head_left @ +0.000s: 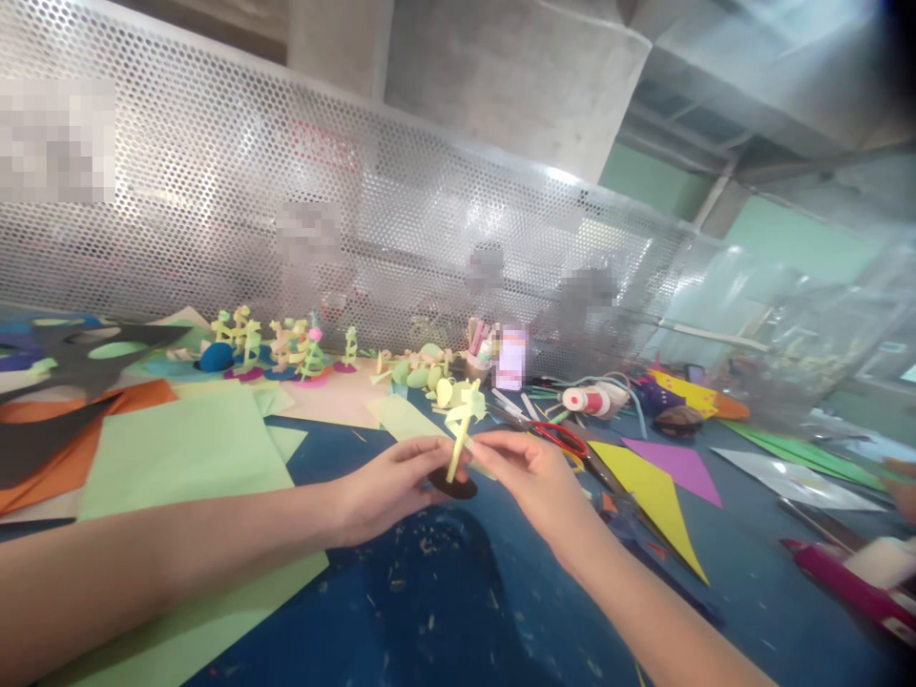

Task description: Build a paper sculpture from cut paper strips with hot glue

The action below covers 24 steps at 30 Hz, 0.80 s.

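My left hand [390,485] is closed on the dark round base [456,486] of a small craft plant. A pale yellow-green stem [464,434] rises from this base, slightly tilted, with leaf-like pieces around its top. From the other side, my right hand [533,477] pinches at the stem with thumb and forefinger. A pale strip shows beside these fingertips; whether it is joined to the stem I cannot tell. Just beyond my right hand lie red-handled scissors [558,438].
Several similar craft plants [311,358] stand along the perforated metal screen [415,210]. Light green sheets [186,448] lie left, a yellow sheet [648,496] and a purple sheet [676,468] right. A white-and-red bottle [591,400] lies behind. A magenta glue gun [844,582] is at far right.
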Each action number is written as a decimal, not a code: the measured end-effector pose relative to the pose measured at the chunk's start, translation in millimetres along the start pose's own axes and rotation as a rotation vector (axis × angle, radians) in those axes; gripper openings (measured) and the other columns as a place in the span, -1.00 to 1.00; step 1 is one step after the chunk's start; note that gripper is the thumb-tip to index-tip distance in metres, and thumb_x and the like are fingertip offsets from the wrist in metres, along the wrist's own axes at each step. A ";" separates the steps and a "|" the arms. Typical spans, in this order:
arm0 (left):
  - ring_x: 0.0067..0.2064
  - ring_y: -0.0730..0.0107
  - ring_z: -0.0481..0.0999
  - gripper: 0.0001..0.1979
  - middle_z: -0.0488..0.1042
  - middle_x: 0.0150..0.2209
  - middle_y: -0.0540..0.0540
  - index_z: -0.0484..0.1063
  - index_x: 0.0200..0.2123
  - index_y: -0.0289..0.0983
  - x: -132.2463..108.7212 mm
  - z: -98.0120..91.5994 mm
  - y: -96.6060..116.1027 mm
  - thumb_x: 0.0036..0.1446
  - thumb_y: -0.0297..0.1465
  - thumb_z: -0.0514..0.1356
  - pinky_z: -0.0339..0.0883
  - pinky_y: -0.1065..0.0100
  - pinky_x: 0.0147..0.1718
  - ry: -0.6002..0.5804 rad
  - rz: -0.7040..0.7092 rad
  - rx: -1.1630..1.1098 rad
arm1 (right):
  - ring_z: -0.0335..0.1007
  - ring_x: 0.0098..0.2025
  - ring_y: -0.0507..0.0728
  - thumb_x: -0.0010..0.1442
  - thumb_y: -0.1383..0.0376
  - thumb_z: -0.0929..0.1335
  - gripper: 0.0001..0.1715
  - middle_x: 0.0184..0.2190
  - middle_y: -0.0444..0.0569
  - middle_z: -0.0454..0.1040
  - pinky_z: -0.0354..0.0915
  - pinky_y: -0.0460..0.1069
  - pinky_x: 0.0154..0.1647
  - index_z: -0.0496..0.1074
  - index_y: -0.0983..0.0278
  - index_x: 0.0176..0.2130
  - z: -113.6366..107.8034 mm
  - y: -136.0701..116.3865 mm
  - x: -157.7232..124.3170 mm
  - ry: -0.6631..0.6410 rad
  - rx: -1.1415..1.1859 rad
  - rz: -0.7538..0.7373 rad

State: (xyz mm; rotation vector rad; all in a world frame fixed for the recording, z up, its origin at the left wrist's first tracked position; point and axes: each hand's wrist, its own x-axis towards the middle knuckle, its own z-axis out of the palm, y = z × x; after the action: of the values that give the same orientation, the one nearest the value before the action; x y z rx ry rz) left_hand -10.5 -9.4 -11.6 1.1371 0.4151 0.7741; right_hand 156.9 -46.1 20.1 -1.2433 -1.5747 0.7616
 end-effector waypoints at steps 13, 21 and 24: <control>-0.18 0.43 0.34 -0.84 0.38 -0.29 -0.03 0.42 -0.31 -0.27 -2.9 0.0 3.2 0.11 -0.31 0.14 0.20 0.29 -0.07 -0.003 -0.047 -0.003 | 0.46 -0.22 0.13 0.04 0.22 0.35 -0.77 -0.29 -0.04 0.55 0.33 -0.01 -0.17 0.49 0.26 -0.27 0.6 2.6 -1.9 0.043 0.024 -0.001; -0.20 0.42 0.34 -0.83 0.37 -0.32 -0.02 0.38 -0.27 -0.26 -2.5 1.1 3.3 0.10 -0.29 0.15 0.22 0.26 -0.09 -0.003 -0.015 0.061 | 0.47 -0.28 0.10 0.08 0.24 0.32 -0.78 -0.33 -0.05 0.55 0.34 -0.02 -0.22 0.46 0.26 -0.25 4.0 -0.7 -5.2 0.027 0.014 -0.036; -0.20 0.42 0.36 -0.78 0.38 -0.33 0.00 0.33 -0.16 -0.18 -1.2 -0.5 1.5 0.09 -0.29 0.16 0.22 0.27 -0.12 0.024 -0.007 0.068 | 0.46 -0.32 0.08 0.09 0.27 0.31 -0.79 -0.39 -0.08 0.55 0.33 -0.04 -0.23 0.44 0.27 -0.24 4.5 1.0 -5.4 0.024 0.005 -0.039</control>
State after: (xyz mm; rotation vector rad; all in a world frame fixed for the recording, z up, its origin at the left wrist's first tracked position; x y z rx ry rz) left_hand -12.1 -9.8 -10.5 1.1905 0.4681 0.7725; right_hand 153.2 -50.5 16.0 -1.2107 -1.5720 0.7233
